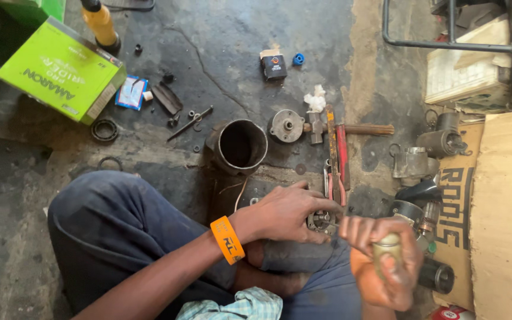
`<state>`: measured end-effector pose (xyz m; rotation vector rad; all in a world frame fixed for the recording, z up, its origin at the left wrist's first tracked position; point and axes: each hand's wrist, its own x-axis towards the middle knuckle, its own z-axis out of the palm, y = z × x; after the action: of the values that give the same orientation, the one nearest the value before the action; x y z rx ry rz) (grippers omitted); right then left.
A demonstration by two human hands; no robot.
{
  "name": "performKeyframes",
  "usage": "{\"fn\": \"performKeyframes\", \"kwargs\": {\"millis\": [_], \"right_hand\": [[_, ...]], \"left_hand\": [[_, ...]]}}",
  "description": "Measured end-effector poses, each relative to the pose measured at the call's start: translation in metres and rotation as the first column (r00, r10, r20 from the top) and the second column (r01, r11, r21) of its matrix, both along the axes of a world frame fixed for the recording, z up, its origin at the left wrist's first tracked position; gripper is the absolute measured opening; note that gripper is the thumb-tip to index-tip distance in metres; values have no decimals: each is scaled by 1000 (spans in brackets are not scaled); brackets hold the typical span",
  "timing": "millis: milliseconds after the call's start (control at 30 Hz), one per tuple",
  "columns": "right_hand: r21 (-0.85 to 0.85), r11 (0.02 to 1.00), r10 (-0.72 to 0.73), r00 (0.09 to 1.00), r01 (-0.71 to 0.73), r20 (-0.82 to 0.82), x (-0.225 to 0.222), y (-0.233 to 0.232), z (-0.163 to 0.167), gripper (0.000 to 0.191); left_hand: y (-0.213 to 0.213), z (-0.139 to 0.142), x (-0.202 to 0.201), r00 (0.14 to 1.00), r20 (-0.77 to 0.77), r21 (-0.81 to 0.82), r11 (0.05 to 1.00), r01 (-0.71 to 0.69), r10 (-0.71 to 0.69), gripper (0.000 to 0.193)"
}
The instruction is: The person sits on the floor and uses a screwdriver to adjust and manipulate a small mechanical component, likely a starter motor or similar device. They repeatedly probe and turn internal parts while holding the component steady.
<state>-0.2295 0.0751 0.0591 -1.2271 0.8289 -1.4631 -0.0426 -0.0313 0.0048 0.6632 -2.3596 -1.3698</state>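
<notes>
The left hand point(285, 212) lies palm down with fingers curled over a small metal part point(322, 221), pinning it at the person's knee. The right hand point(386, 266) is wrapped tight around a pale cylindrical handle point(387, 248), whose long axis runs roughly upright toward the camera. The part sits just left of the right hand, nearly touching its knuckles, so the 2 hands almost meet. The left hand already covers it. Red-handled pliers point(334, 160) lie just beyond, pointing away across the floor point(238, 47).
</notes>
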Motion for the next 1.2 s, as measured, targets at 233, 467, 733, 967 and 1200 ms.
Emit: {"fn": "performKeyframes", "kwargs": {"millis": [233,467,733,967,1200], "right_hand": [[-123,979,-172,984,165,-42,29,3,-18,32],[-88,969,-202,944,232,261,18,-1,-30,25],[-46,999,-19,1000,18,-18,-9,8,-8,29],[-49,998,-26,998,29,52,-10,5,-13,30],[-44,999,-23,1000,23,0,-11,4,-18,30]], "left_hand": [[0,-1,-2,1000,1,1,1000,1,-1,71],[5,-1,-3,999,-45,17,1000,13,-12,72],[4,7,0,999,-38,43,999,8,-6,65],[4,7,0,997,-81,26,1000,8,-6,64],[4,5,0,999,-35,46,999,24,-22,68]]}}
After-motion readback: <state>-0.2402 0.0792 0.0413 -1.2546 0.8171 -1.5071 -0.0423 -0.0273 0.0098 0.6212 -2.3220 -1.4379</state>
